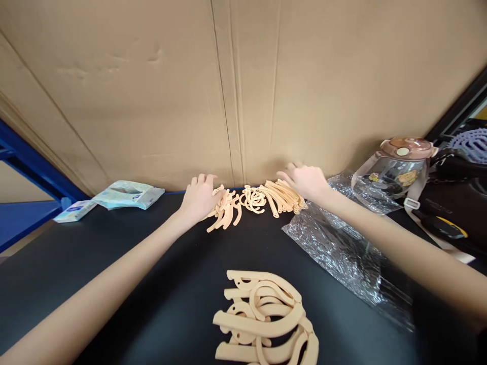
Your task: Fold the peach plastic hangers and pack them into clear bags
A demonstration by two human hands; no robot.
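My left hand is at the left pile of small curved beige plastic pieces, its thumb apart from its fingers. Over the back of the right stack of long curved beige pieces, my right hand is spread, its fingertips slightly blurred. I see nothing held in either hand, though the left palm is hidden. Between the two piles lie beige hook-shaped pieces. Closest to me on the black table is a heap of beige folding clothes hangers, overlapping one another and cut off by the lower edge.
Crumpled clear plastic wrap lies under and beside my right forearm. A bottle with a brown lid and a strap stands at the right, beside a dark bag. Tissue packs lie at the left. A cardboard wall closes off the back.
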